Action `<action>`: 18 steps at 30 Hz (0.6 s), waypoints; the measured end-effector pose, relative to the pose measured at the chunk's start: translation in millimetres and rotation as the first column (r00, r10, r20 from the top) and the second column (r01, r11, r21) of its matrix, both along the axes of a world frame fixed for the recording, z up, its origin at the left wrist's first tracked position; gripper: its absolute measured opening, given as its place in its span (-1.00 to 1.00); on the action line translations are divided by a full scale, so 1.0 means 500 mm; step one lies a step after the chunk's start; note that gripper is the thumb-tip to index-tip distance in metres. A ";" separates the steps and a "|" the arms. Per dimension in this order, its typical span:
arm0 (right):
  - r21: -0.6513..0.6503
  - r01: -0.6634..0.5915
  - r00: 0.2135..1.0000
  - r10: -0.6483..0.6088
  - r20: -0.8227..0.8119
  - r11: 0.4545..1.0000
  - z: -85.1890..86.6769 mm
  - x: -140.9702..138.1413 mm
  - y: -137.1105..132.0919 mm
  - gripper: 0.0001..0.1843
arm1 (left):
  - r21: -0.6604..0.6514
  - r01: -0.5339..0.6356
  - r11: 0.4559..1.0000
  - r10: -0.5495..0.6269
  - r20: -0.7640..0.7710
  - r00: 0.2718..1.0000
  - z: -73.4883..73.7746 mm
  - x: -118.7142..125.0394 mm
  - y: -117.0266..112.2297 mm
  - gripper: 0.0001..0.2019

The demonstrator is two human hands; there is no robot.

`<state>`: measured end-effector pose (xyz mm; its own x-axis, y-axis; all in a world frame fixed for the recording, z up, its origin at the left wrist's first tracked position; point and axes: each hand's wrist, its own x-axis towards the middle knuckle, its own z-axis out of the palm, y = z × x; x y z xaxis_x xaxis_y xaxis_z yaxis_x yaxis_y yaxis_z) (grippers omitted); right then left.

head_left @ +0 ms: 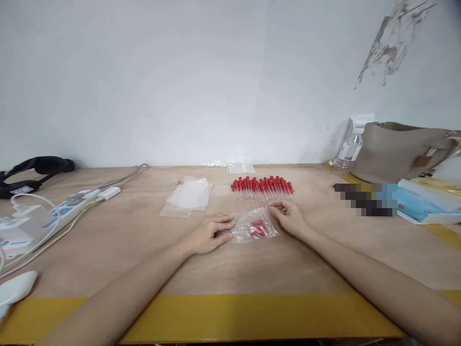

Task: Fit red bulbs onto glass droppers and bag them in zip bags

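Observation:
A small clear plastic bag [252, 226] with red-capped droppers inside lies on the wooden table [223, 269] between my hands. My left hand [209, 234] rests at the bag's left end with its fingers curled onto the edge, pinning it. My right hand [290, 217] sits at the bag's right, fingers bent and pinched near the tips of a row of red-capped glass droppers [264, 188]. What the right fingers hold I cannot make out. A stack of empty clear bags [189, 196] lies to the left of the row.
A power strip with white plugs and cables [68, 209] lies at the left, a black strap [32, 170] behind it. A beige handbag [399, 151], a water bottle [349, 153] and blue packets [425, 202] stand at the right. Yellow tape [252, 317] edges the table's front.

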<state>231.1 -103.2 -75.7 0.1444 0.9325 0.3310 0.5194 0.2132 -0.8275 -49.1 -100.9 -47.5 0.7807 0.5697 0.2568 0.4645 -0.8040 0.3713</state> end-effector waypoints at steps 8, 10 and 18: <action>0.106 0.204 0.798 -0.228 0.558 0.973 0.063 0.020 0.098 -0.76 | 0.044 -0.029 0.999 0.032 -0.065 0.997 0.006 0.001 -0.009 -0.58; 0.059 0.245 0.776 -0.232 0.586 0.968 0.080 0.011 0.127 -0.75 | 0.044 -0.030 0.999 0.033 -0.074 0.997 0.007 0.001 -0.010 -0.57; -0.081 0.367 0.752 -0.245 0.612 0.927 0.082 -0.040 0.183 -0.75 | 0.016 -0.018 1.000 0.019 -0.081 0.997 0.010 0.000 -0.010 -0.57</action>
<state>210.9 -11.5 -34.5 0.2702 0.9233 0.2730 0.9217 -0.1660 -0.3507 -49.1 -105.8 -42.4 0.7885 0.5809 0.2018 0.5077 -0.8001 0.3193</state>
